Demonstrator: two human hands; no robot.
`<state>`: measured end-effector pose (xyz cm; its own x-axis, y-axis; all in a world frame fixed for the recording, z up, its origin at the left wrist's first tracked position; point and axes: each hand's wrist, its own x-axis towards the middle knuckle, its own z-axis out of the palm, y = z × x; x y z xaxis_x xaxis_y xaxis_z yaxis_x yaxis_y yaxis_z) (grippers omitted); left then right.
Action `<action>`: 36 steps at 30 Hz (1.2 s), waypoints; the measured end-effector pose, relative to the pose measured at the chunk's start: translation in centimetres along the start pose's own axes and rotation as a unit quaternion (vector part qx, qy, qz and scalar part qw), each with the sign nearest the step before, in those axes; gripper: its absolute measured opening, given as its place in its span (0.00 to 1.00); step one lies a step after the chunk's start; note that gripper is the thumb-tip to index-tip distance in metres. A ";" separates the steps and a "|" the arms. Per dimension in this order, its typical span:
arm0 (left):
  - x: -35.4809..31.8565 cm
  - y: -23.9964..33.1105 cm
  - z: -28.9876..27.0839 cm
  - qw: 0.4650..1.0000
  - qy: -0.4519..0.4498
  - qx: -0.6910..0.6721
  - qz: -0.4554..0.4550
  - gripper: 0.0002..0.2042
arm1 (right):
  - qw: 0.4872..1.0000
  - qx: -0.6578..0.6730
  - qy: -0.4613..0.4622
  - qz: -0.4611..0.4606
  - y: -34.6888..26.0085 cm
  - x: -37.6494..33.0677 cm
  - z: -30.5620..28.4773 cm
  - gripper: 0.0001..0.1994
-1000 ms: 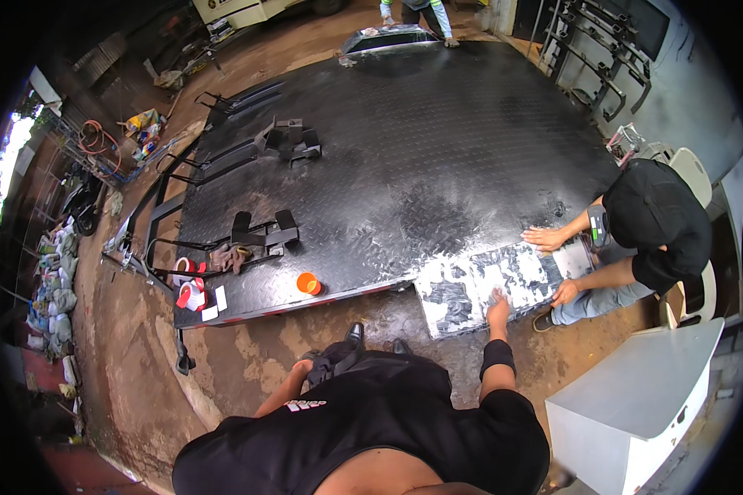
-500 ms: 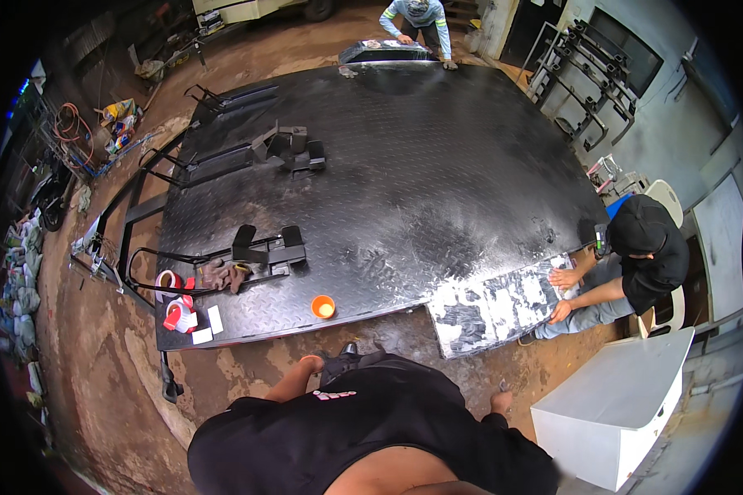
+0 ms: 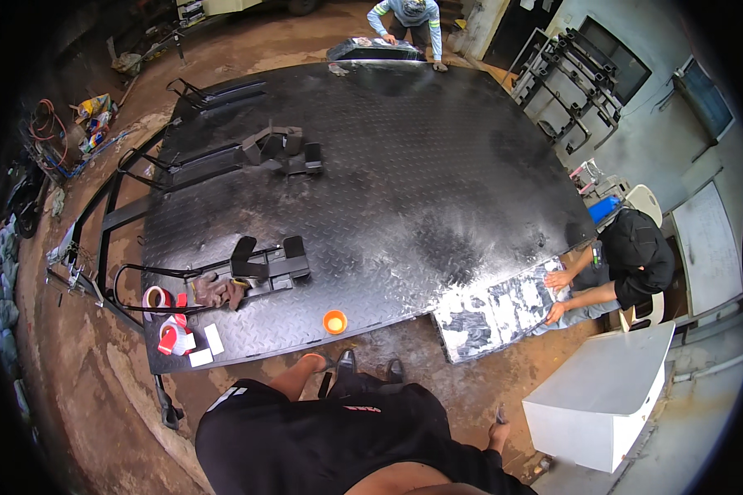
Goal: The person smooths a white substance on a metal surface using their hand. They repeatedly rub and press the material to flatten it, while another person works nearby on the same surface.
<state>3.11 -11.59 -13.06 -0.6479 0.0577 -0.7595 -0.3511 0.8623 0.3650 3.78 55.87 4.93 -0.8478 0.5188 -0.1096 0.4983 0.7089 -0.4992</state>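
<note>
My left hand [image 3: 313,361] is low at the table's near edge, beside my dark shoes. Its fingers appear closed round a dark, narrow item too small to name. My right hand [image 3: 499,433] hangs at my right side above the floor, with a small greyish piece [image 3: 501,415] at its fingers. On the big black tread-plate table [image 3: 371,165], an orange cup [image 3: 334,322] with pale contents stands close to my left hand. Right of it, a panel smeared black and white [image 3: 495,313] juts past the edge, under both hands of a seated person [image 3: 636,252] in black.
Red-and-white tape rolls [image 3: 173,338], white cards [image 3: 214,339], brown gloves [image 3: 217,291] and black metal frames [image 3: 268,264] lie on the table's left. A white cabinet [image 3: 594,396] stands right of me. Another person [image 3: 409,21] leans over a dark piece [image 3: 375,49] at the far edge.
My view has shifted, and more of my shoes shows. My left hand remains near the table edge; my right hangs slightly lower. The seated person's hands stay on the panel.
</note>
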 end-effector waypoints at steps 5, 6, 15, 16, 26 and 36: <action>0.4 1.8 1.9 0.993 -0.090 0.034 0.074 0.17 | 0.990 -0.037 -0.025 0.131 3.9 -7.0 -5.3 0.20; 1.2 2.0 1.6 0.984 -0.115 0.047 0.128 0.17 | 0.982 -0.040 -0.016 0.182 5.6 -7.7 -5.1 0.19; -0.5 3.4 1.1 0.938 -0.183 0.171 0.237 0.32 | 0.980 -0.052 0.004 0.190 5.9 -14.1 -3.6 0.13; -1.2 5.0 0.2 0.934 -0.191 0.182 0.243 0.31 | 0.985 -0.050 -0.003 0.165 6.8 -14.9 -3.5 0.12; -3.8 8.1 -3.4 0.951 -0.205 0.224 0.066 0.22 | 0.990 -0.060 -0.060 0.112 11.5 -10.9 3.3 0.12; -3.1 7.7 -0.7 0.943 -0.172 0.285 0.025 0.18 | 0.979 -0.020 -0.070 0.190 10.3 0.0 1.3 0.18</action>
<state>1.95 -5.48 -7.49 -0.3623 0.1813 -0.9142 0.1580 0.9786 0.1314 8.64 62.53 -1.32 -0.6147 0.6802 -0.3994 0.7872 0.4964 -0.3660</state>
